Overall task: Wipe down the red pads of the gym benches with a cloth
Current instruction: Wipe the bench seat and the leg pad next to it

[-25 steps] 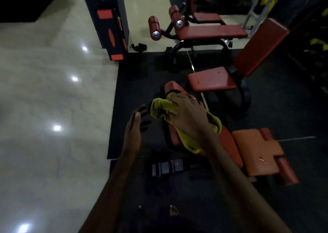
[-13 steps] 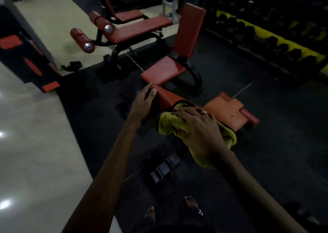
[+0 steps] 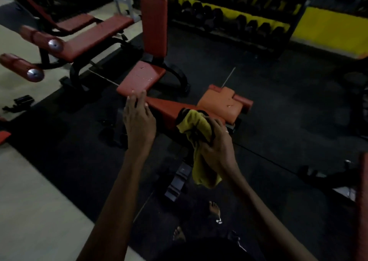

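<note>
A low bench with a long red pad [image 3: 166,107] and an orange seat pad [image 3: 221,103] lies in front of me on the black mat. My right hand [image 3: 216,145] grips a bunched yellow cloth [image 3: 199,139] against the near side of the red pad; the cloth's tail hangs down. My left hand [image 3: 138,119] rests on the narrow far end of that pad, fingers mostly straight. Just beyond stands an upright bench with a red seat [image 3: 142,77] and backrest [image 3: 154,26].
A flat red bench [image 3: 95,39] with roller pads [image 3: 22,67] stands at the left. A dumbbell rack [image 3: 229,17] lines the back wall. Black straps [image 3: 18,102] lie on the pale floor. My bare feet [image 3: 214,210] are near the bench's base. A red pad edge [image 3: 362,201] is at the right.
My right hand has slid with the cloth toward the near side of the pad and now clutches it bunched. The left hand stays at the pad's far end. The view swung right.
</note>
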